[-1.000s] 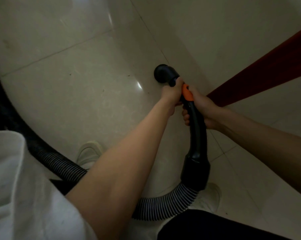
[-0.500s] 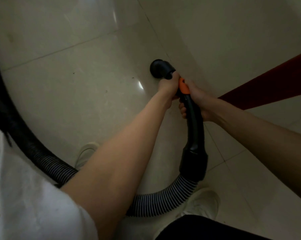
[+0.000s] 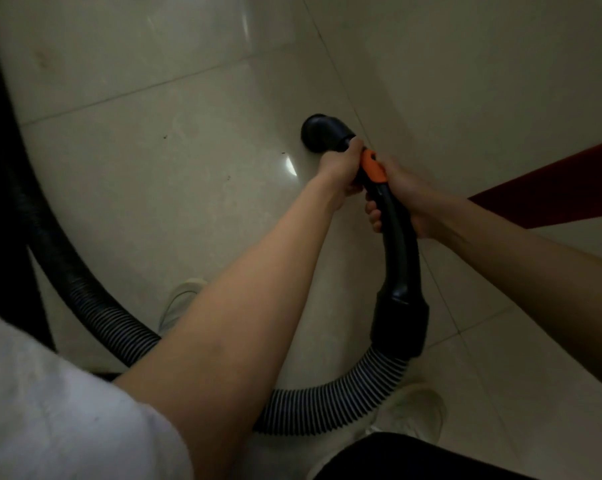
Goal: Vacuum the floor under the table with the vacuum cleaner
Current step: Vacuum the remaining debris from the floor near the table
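Observation:
The black vacuum handle with an orange slider curves down the middle of the view. Its round black nozzle end points at the pale tiled floor. My left hand grips the handle just behind the nozzle. My right hand grips the same handle a little lower, fingers wrapped round it. A ribbed black hose leaves the handle's base and loops left past my legs.
A dark red table edge cuts in from the right. My two white shoes stand on the tiles. The hose climbs along the left edge. Small dark specks lie on the floor.
The nozzle and both hands have shifted slightly up and left across the floor, and the red table edge has slid toward the right.

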